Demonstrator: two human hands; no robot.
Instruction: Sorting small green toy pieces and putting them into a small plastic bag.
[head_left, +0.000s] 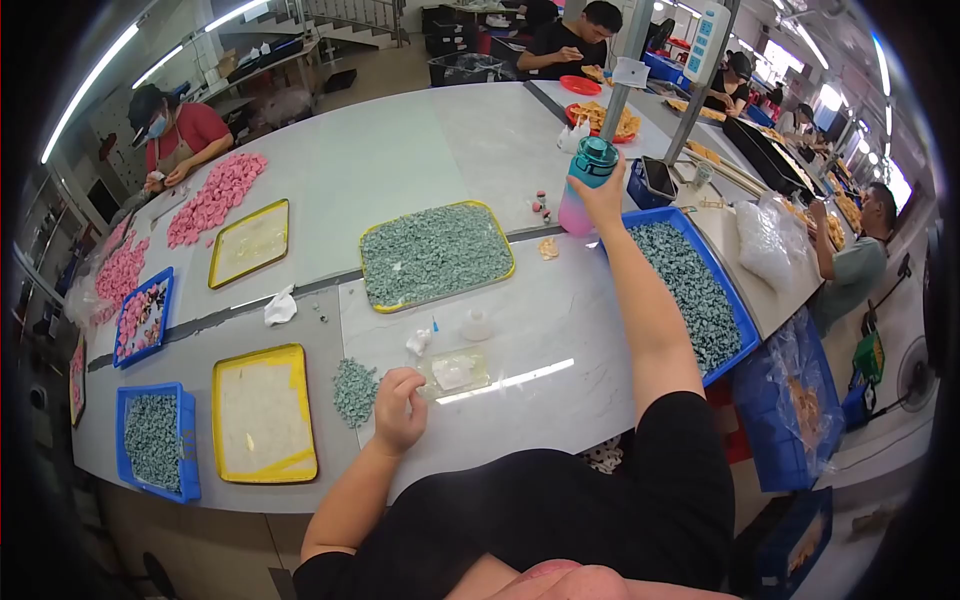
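Note:
My right arm reaches far forward, and my right hand point(603, 198) is wrapped round a teal and pink drinking bottle point(594, 166) that stands upright near the table's far right. My left hand point(401, 410) rests low over the near part of the table, its fingers curled in; whatever they may hold is hidden. Beside it lie a heap of small green pieces point(354, 392) and a clear yellowish sheet point(474, 362) with a white patch. A crumpled white wad point(418, 342) and a small clear dish point(476, 325) sit just beyond.
A yellow-rimmed tray point(515, 268) full of green pieces lies ahead. Blue crates point(747, 318) of green pieces stand at both sides. An empty yellow-edged tray point(308, 420) is left of me. Pink pieces point(215, 200) are heaped far left. A metal post point(612, 110) rises behind the bottle. Other people work around.

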